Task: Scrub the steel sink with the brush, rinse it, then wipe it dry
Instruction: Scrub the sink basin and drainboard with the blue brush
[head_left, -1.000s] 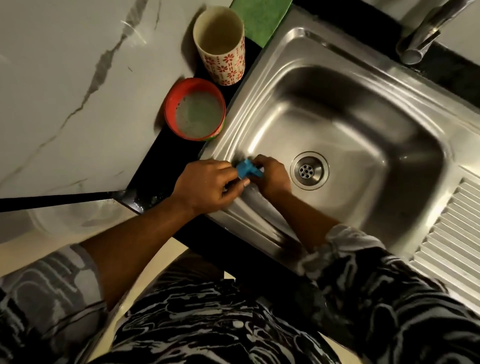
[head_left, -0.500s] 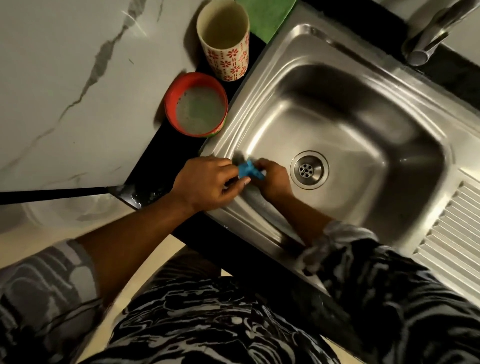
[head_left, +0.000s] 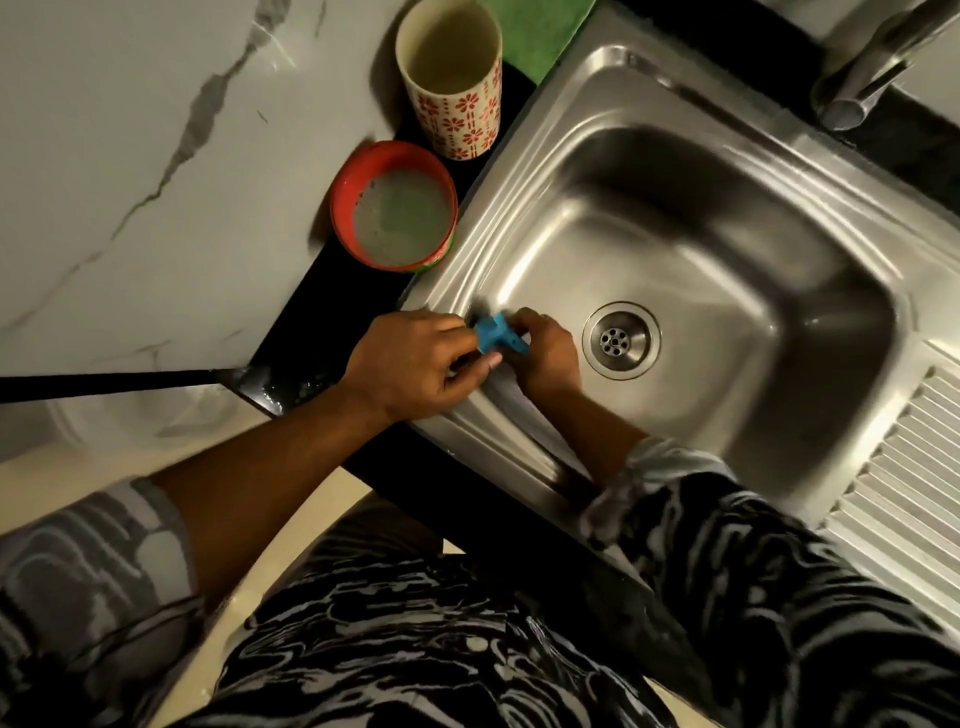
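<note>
Hardly shifting, left hand (head_left: 415, 364) and right hand (head_left: 548, 353) are still holding the brush (head_left: 496, 338) in the sink (head_left: 727, 249) corner, fingers (head_left: 480, 362) clamped on it.

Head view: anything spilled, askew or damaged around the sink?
Nothing damaged or tipped. Only oddities: droplets glint on the black counter by the near left corner of the sink, and the red bowl holds murky grey liquid. The patterned cup stands upright. The left hand and right hand both grip the blue brush.
</note>
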